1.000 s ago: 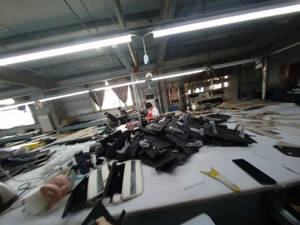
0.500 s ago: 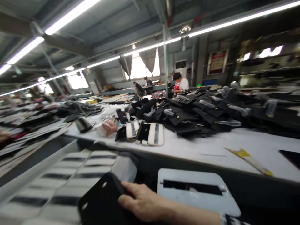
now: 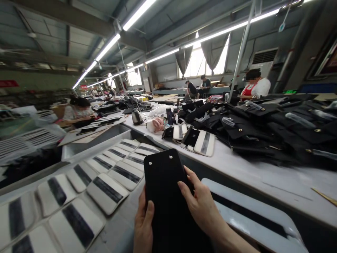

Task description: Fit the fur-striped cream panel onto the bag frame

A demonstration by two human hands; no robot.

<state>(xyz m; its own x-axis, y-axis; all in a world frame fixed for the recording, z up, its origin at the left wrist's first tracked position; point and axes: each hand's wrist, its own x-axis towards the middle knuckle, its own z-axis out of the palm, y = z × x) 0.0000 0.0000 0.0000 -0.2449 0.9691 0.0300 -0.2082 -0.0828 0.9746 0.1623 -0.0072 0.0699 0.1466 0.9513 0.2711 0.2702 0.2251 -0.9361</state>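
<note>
My left hand (image 3: 143, 226) and my right hand (image 3: 201, 205) hold a black rounded-corner panel (image 3: 168, 200) upright between them, gripping its lower sides. Two small pale eyelets mark its top edge. The panel's lower end is out of frame. Below my left hand lie several white padded panels with a black stripe, such as one (image 3: 107, 193), set out in rows on a grey bench (image 3: 118, 219). Just right of my right forearm lies a larger white panel with a dark slot (image 3: 250, 211), untouched.
A long white table (image 3: 250, 172) carries a heap of black bag pieces with gold studs (image 3: 273, 130), a kettle (image 3: 137, 116) and a pink fan (image 3: 158, 123). A co-worker (image 3: 254, 86) sits beyond the heap, another (image 3: 79, 112) sits at left.
The view has swung left and down toward the near bench. The black panel has risen into view, now upright. My left hand has appeared on it beside my right hand.
</note>
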